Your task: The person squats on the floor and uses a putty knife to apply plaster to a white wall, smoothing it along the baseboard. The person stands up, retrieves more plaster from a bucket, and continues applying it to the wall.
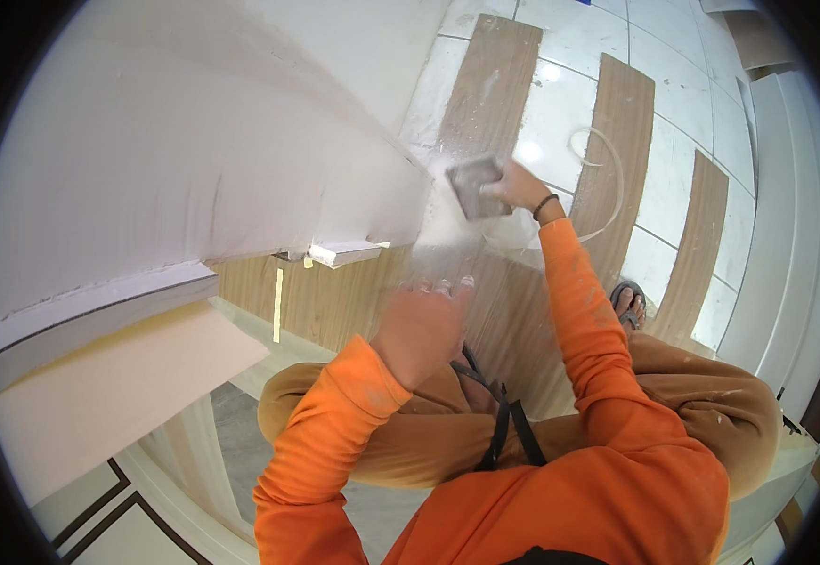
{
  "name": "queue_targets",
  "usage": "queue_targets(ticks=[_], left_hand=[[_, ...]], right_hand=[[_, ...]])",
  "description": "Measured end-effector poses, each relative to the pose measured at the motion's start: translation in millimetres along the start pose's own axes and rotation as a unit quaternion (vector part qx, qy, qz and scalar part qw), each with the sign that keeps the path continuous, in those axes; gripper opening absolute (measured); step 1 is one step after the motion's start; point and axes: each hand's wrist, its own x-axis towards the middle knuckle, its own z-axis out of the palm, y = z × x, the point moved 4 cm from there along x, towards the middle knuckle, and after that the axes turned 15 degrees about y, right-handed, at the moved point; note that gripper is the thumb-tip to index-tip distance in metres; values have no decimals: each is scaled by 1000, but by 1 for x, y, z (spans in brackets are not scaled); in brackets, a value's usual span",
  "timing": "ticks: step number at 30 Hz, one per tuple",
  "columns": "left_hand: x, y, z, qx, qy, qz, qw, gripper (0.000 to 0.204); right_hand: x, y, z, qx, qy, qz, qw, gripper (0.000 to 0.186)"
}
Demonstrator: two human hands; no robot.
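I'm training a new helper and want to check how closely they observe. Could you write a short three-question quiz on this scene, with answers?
1. Which of the person's hands holds the flat grey-brown tool? A) left B) right C) both
2. True or false: the person's sleeves are blue.
3. Fill in the blank: the wristband is ____ in colour.

Key:
1. B: the right hand grips it.
2. False: the sleeves are orange.
3. Black.
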Motion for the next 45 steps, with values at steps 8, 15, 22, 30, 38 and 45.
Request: queue_targets(ticks=[8, 15, 22, 30, 38, 45], left_hand=[[10, 14, -10, -6, 29, 3, 1000, 55], [7, 6, -8, 4, 16, -8, 1000, 52], [10, -3, 1, 3, -13, -18, 1000, 53], [24, 0, 4, -18, -33, -13, 999, 52], [24, -6, 9, -4, -35, -14, 999, 54], [23, 0, 9, -16, -49, -19, 998, 54]], right_hand=[[-16, 26, 108, -223, -75, -53, 971, 55], [45, 32, 71, -199, 6, -3, 980, 43], [42, 10, 25, -147, 81, -41, 985, 44], [34, 20, 73, -152, 42, 5, 988, 38], [3, 7, 82, -138, 35, -60, 988, 36], [52, 34, 31, -72, 204, 73, 974, 44]])
